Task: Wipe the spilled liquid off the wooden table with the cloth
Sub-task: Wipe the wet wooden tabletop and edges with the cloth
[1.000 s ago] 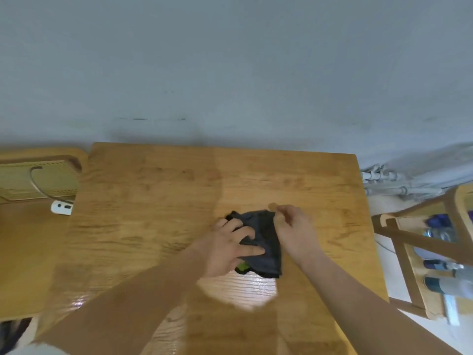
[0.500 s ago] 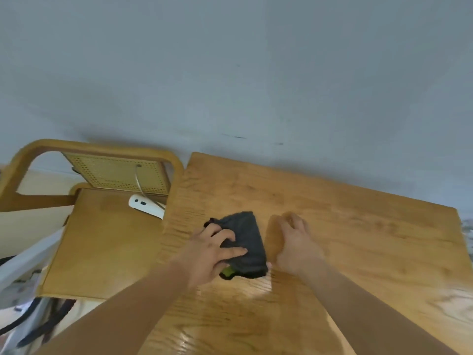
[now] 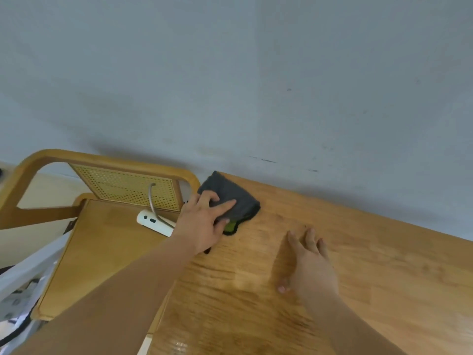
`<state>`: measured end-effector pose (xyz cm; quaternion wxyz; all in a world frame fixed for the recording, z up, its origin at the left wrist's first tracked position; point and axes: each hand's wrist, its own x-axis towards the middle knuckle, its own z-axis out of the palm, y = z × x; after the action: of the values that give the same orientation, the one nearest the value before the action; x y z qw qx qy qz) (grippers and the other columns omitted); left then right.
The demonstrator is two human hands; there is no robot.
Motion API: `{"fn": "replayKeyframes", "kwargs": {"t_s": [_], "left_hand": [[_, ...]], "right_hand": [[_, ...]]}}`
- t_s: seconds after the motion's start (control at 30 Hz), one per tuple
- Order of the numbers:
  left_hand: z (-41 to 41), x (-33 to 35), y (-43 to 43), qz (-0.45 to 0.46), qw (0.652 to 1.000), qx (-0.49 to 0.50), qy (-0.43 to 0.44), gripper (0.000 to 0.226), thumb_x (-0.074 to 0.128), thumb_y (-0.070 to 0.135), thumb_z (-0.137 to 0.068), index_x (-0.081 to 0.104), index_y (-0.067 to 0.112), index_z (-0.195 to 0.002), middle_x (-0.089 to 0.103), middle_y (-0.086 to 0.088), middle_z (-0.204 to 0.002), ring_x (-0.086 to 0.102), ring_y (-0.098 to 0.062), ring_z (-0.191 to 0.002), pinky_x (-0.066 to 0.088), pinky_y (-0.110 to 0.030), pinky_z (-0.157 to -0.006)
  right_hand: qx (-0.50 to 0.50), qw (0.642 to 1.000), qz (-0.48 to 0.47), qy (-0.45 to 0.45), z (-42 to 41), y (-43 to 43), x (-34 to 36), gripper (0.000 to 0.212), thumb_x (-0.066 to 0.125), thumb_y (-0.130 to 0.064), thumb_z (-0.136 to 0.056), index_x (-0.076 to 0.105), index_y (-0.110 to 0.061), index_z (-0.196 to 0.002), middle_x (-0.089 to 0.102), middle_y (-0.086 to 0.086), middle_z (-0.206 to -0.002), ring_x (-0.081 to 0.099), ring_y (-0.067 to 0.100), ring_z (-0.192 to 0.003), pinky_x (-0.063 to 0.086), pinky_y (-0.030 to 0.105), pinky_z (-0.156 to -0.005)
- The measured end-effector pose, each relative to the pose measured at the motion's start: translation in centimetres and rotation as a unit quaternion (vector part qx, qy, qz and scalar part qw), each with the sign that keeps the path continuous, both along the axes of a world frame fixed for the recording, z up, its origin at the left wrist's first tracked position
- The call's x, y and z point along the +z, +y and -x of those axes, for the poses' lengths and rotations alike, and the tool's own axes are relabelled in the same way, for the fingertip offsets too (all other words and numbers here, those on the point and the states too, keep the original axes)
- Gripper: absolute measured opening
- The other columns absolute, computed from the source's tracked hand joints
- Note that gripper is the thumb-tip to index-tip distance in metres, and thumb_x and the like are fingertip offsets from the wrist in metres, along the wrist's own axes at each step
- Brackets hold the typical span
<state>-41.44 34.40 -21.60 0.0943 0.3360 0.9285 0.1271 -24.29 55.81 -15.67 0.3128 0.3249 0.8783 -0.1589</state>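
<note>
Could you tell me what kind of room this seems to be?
Probably a home or small dining corner: a wooden table pushed against a plain grey wall, a wooden chair with a woven cane back beside it, and a white power strip lying on the seat.

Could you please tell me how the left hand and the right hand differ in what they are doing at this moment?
The left hand presses on the dark grey cloth at the far left corner of the wooden table; the right hand touches no cloth. The left hand's fingers spread across fabric, while the right hand's lie open, palm down, on or just above bare wood. The left hand reaches farther than the right. Both are bare.
</note>
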Motion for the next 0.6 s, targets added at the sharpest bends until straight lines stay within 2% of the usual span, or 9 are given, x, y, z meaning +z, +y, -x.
{"fn": "replayKeyframes", "kwargs": {"t_s": [0.07,0.13,0.27,0.43,0.5,0.6], "left_hand": [[1.0,0.0,2.9,0.014,0.999,0.032,-0.001,0.049,0.052,0.050,-0.097,0.046,0.048,-0.146,0.042,0.002,-0.131,0.040,-0.027,-0.112,0.043,-0.048,-0.097],[1.4,0.1,5.9,0.033,0.999,0.018,-0.001,0.050,0.049,0.049,-0.097,0.042,0.049,-0.147,0.040,0.003,-0.133,0.038,-0.027,-0.116,0.040,-0.044,-0.097],[-0.8,0.8,12.4,0.027,0.996,-0.086,-0.021,0.049,0.047,0.046,-0.098,0.042,0.049,-0.146,0.034,0.004,-0.141,0.035,-0.028,-0.117,0.036,-0.044,-0.096],[-4.2,2.3,18.8,0.073,0.966,-0.239,-0.068,0.049,0.045,0.037,-0.100,0.039,0.048,-0.147,0.018,0.006,-0.160,0.025,-0.031,-0.125,0.030,-0.048,-0.103],[-3.1,2.8,18.6,0.090,0.960,-0.252,-0.078,0.050,0.045,0.039,-0.101,0.037,0.051,-0.148,0.010,0.006,-0.165,0.021,-0.032,-0.133,0.028,-0.049,-0.109],[-1.7,2.4,15.7,0.099,0.969,-0.213,-0.082,0.051,0.043,0.045,-0.101,0.033,0.055,-0.149,-0.002,0.004,-0.170,0.015,-0.033,-0.142,0.024,-0.051,-0.115]], "right_hand": [[-0.006,1.000,0.003,-0.006,0.2,0.1,-0.2,0.133,0.094,-0.031,-0.068,-0.001,-0.044,-0.161,-0.027,-0.003,-0.168,-0.016,0.029,-0.157,0.036,0.057,-0.117],[-0.008,1.000,0.011,-0.012,0.3,0.2,-0.4,0.132,0.093,-0.029,-0.070,-0.002,-0.044,-0.161,-0.029,-0.002,-0.167,-0.018,0.030,-0.156,0.032,0.058,-0.119],[0.002,1.000,0.018,-0.020,0.2,0.3,-0.6,0.129,0.090,-0.029,-0.073,-0.003,-0.044,-0.161,-0.030,-0.002,-0.167,-0.021,0.030,-0.155,0.027,0.060,-0.120],[0.004,1.000,0.025,-0.013,-0.1,0.4,-0.8,0.114,0.088,-0.035,-0.073,0.015,-0.041,-0.160,-0.017,-0.001,-0.170,-0.021,0.030,-0.156,0.024,0.061,-0.120],[0.003,0.999,0.028,-0.017,0.0,0.4,-0.7,0.119,0.090,-0.035,-0.073,0.010,-0.043,-0.160,-0.019,0.000,-0.170,-0.022,0.030,-0.155,0.023,0.062,-0.120],[-0.004,0.999,0.031,-0.026,0.2,0.5,-0.7,0.129,0.091,-0.032,-0.073,-0.002,-0.043,-0.161,-0.027,-0.002,-0.168,-0.023,0.030,-0.155,0.022,0.062,-0.122]]}}
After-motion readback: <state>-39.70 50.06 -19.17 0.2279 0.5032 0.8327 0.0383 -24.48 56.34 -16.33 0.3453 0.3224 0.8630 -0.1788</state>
